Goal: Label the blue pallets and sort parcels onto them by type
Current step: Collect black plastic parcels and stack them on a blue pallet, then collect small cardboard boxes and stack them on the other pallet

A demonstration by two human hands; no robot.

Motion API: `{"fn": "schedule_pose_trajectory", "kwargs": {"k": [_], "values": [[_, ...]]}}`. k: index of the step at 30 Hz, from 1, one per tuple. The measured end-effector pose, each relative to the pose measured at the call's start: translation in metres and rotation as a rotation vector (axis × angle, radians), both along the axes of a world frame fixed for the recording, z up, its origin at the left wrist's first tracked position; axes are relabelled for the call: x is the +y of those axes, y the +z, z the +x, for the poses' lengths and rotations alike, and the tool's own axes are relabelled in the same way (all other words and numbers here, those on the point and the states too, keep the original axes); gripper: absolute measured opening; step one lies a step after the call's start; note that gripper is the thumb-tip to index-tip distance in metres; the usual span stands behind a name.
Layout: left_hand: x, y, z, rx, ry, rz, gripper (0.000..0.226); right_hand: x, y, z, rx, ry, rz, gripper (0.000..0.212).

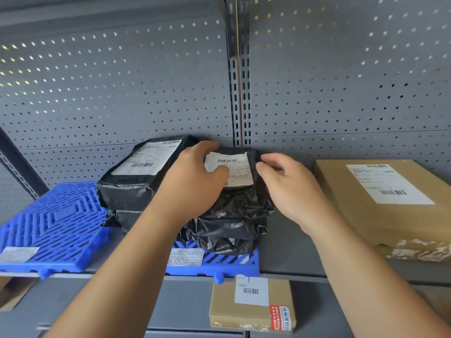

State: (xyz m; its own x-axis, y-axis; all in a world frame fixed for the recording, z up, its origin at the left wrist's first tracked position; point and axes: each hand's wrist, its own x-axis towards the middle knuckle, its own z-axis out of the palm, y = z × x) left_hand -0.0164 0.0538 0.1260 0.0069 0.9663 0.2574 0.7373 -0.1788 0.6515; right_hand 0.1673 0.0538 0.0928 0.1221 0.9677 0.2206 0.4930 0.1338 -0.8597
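Observation:
Two blue pallets lie side by side on a grey shelf: the left pallet [53, 223] carries a white label at its front, and the right pallet [227, 263] has a label too. A black bagged parcel [231, 215] with a white shipping label stands on the right pallet. My left hand [195, 181] grips its left upper side, thumb on the label. My right hand [290, 189] pinches its right upper edge. A second, flatter black bagged parcel [139, 176] leans behind, across both pallets.
A large brown cardboard parcel [385, 203] lies on the shelf at the right. A small brown box [251, 306] sits on the shelf below, another box edge [12, 293] at lower left. A grey perforated back panel [146, 81] closes the shelf behind.

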Motion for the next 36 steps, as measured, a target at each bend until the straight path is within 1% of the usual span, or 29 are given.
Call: {"fn": "schedule_pose_trajectory", "kwargs": {"k": [6, 10, 14, 18, 25, 32, 36], "values": [[-0.029, -0.002, 0.016, 0.035, 0.014, 0.08, 0.05, -0.019, -0.006, 0.012, -0.05, -0.021, 0.031, 0.043], [-0.047, -0.008, 0.028, 0.011, -0.054, 0.11, 0.049, -0.04, -0.01, 0.015, -0.067, -0.073, 0.059, 0.043], [-0.058, -0.01, 0.032, -0.045, -0.141, 0.121, 0.048, -0.064, -0.01, 0.018, -0.092, -0.136, 0.04, 0.045], [-0.07, -0.014, 0.032, -0.086, -0.265, 0.133, 0.047, -0.092, -0.007, 0.014, -0.081, -0.249, 0.04, 0.045], [-0.092, -0.029, 0.029, -0.151, -0.474, 0.115, 0.047, -0.149, -0.021, 0.002, -0.156, -0.435, -0.01, 0.045], [-0.12, -0.055, 0.06, -0.109, -0.679, 0.055, 0.048, -0.216, -0.036, 0.018, -0.218, -0.666, -0.1, 0.043], [-0.141, -0.064, 0.092, -0.075, -0.765, 0.022, 0.047, -0.258, -0.04, 0.043, -0.206, -0.778, -0.12, 0.045]]}}
